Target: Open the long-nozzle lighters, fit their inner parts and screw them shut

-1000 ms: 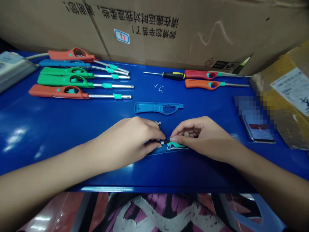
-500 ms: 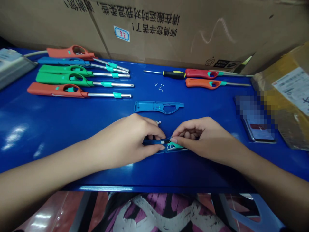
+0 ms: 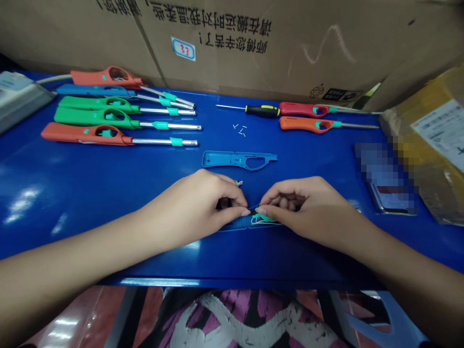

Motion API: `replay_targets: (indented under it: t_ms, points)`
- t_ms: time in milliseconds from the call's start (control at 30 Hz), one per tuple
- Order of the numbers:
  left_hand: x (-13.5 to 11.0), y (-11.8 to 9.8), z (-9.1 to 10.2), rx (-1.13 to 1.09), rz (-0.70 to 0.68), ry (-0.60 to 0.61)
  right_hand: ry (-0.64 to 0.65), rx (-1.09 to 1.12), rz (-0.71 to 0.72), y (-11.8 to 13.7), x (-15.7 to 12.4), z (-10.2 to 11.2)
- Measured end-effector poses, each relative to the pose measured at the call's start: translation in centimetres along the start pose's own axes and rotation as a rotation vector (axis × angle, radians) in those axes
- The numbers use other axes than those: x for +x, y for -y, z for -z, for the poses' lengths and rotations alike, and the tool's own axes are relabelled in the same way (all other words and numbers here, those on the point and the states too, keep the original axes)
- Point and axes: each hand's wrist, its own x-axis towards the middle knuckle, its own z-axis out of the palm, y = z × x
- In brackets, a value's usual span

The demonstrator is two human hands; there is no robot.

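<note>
Left hand [image 3: 213, 205] and right hand [image 3: 308, 208] are nearly meeting over a blue shell [image 3: 237, 224].
The shell is lying under both hands' fingertips; a second shell [image 3: 221, 158] is resting just beyond them. A green piece [image 3: 264, 218] is sitting beside the right fingertips. Each hand's thumb and forefinger are pinching, almost closed, at a black part [image 3: 253, 212] between them. Well beyond both hands, screws [image 3: 240, 132] are lying loose.
</note>
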Motion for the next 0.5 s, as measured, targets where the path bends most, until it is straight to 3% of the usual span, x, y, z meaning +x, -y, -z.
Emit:
replay_targets:
  t_ms: [133, 500]
  points:
    - [-0.07, 0.09, -0.22, -0.006, 0.015, -0.013, -0.005, -0.013, 0.039, -0.03, -0.07, 0.02]
    - [-0.52, -0.31, -0.4, 0.032, -0.057, -0.045, 0.084, 0.102, -0.077, 0.17, 0.2, 0.34]
